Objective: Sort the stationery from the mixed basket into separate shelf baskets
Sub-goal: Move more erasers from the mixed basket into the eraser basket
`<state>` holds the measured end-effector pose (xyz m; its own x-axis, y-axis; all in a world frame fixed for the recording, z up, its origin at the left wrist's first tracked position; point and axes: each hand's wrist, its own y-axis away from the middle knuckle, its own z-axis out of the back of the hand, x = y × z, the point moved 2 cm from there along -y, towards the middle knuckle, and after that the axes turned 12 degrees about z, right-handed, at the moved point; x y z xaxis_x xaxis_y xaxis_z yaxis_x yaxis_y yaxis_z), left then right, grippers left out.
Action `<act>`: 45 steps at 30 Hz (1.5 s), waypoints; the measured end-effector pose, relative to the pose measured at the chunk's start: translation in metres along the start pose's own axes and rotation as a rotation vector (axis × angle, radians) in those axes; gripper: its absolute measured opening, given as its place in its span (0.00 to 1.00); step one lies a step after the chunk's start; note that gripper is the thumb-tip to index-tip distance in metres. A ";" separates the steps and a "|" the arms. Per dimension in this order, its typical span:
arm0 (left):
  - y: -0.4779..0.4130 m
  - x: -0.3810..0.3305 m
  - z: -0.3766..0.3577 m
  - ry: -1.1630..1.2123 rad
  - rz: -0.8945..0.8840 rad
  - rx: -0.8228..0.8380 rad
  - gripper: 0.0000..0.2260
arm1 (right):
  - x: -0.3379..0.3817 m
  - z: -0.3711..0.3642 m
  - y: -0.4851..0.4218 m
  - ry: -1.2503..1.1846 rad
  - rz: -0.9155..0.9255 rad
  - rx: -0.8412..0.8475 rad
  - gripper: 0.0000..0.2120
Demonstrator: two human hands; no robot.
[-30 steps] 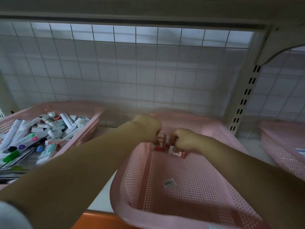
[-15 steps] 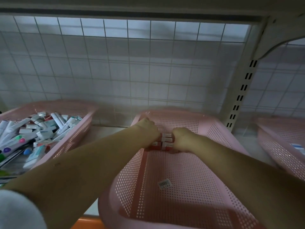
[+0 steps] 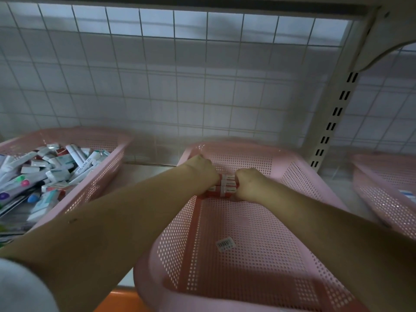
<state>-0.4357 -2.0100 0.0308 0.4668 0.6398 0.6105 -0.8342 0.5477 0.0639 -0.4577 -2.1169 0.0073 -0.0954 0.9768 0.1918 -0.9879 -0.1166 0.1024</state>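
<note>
Small red boxes [image 3: 225,186] sit in a stack at the far end of the middle pink basket [image 3: 295,176]. L hand [image 3: 202,174] & R hand [image 3: 248,185] squeeze the stack from both sides, fingers curled on it. Mixed basket [image 3: 105,176] w/ pens [image 3: 33,176] is on the left.

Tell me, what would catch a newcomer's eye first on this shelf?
Two bare arms reach into the middle pink basket, where the left hand and right hand hold a small stack of red-and-white boxes between them at its far end. The left pink basket is heaped with mixed stationery. A lone barcode sticker lies on the middle basket's floor.
</note>
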 end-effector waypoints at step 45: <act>0.218 0.288 -0.202 0.439 0.436 -0.131 0.14 | 0.309 -0.014 -0.117 0.035 0.216 -0.124 0.07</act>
<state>-0.4237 -1.5972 0.0612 0.1927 0.9653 0.1762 -0.9449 0.2310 -0.2321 -0.3735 -1.7993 0.0408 -0.3081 0.9374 0.1622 -0.9513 -0.3025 -0.0587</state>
